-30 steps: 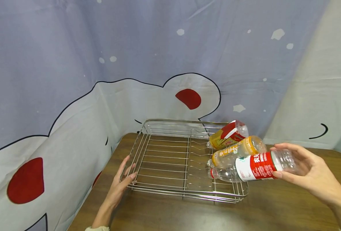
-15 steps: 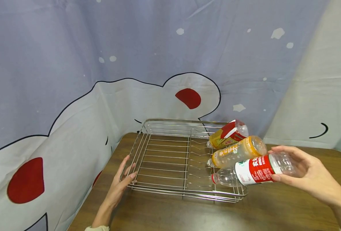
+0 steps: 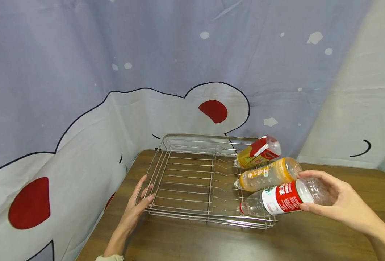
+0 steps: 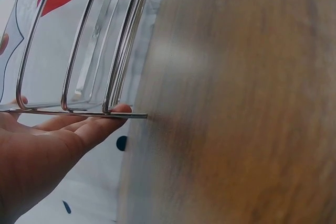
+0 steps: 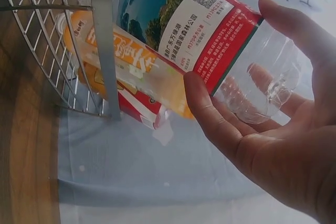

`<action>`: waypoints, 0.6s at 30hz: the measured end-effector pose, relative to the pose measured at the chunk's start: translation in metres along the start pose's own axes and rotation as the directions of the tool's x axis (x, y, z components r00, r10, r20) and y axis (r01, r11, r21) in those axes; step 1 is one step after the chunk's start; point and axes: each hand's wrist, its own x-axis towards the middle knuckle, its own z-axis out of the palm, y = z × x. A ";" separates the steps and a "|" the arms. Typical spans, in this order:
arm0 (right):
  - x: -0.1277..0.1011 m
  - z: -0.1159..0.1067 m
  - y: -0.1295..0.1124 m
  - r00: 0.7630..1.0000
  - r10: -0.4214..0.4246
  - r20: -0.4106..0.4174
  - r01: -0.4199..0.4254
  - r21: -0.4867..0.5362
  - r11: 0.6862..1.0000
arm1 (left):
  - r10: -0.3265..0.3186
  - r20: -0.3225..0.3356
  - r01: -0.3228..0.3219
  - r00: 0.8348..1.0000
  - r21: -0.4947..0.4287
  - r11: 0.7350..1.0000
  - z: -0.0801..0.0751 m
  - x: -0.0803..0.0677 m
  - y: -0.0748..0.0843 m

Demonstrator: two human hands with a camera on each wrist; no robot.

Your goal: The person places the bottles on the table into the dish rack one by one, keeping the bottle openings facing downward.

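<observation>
Worktop (image 3: 212, 239) of dark wood runs nearest you, with a wire rack (image 3: 185, 181) standing on it toward its far edge.

Your left hand (image 3: 137, 206), at about 8 o'clock from the rack, lies with fingers (image 4: 100, 124) straight and relaxed against the rack's near left corner rail. It grips nothing; the flat contact appears to steady the rack against sliding.

Your right hand (image 3: 335, 203), at about 4 o'clock from the rack, holds a clear bottle with a red label (image 3: 283, 201). Thumb and fingers (image 5: 210, 114) are curled round its base end, so the neck is free to lead. The bottle is tilted, cap end pointing down and left into the rack's near right corner, body crossing the right rim. I cannot tell whether the cap already touches the wires.

Just beyond it, an orange bottle (image 3: 267, 174) lies at the same slant in the rack's right section, base resting over the rim. Further back, at about 1 o'clock, a yellow bottle with a red and white label (image 3: 259, 151) lies likewise. The parallel slant suggests the prongs and rim hold each bottle in its slot.

Behind everything hangs a grey-blue cloth (image 3: 114, 54) printed with white shapes and red patches.
</observation>
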 end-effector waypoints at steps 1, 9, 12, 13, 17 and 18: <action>0.000 0.001 -0.001 1.000 -0.003 -0.003 0.003 -0.005 1.000 | 0.000 0.001 0.000 1.000 0.000 1.000 0.000 0.000 0.000; 0.004 0.012 -0.006 0.999 -0.023 -0.030 0.021 -0.065 0.998 | -0.004 -0.011 0.004 1.000 0.012 1.000 0.001 0.000 0.001; 0.003 0.017 -0.004 0.998 -0.016 -0.063 0.008 -0.118 0.993 | -0.002 -0.009 0.003 1.000 0.011 1.000 0.001 0.000 0.002; 0.003 0.018 -0.003 0.997 -0.015 -0.069 0.005 -0.132 0.991 | -0.003 -0.008 0.003 1.000 0.010 1.000 0.001 0.000 0.002; 0.002 0.020 -0.003 0.996 -0.010 -0.088 -0.006 -0.176 0.984 | -0.008 -0.012 0.008 1.000 0.009 1.000 0.002 -0.001 0.002; 0.001 0.020 -0.004 0.996 -0.007 -0.087 -0.009 -0.186 0.982 | -0.009 -0.014 0.009 1.000 0.009 1.000 0.002 -0.001 0.002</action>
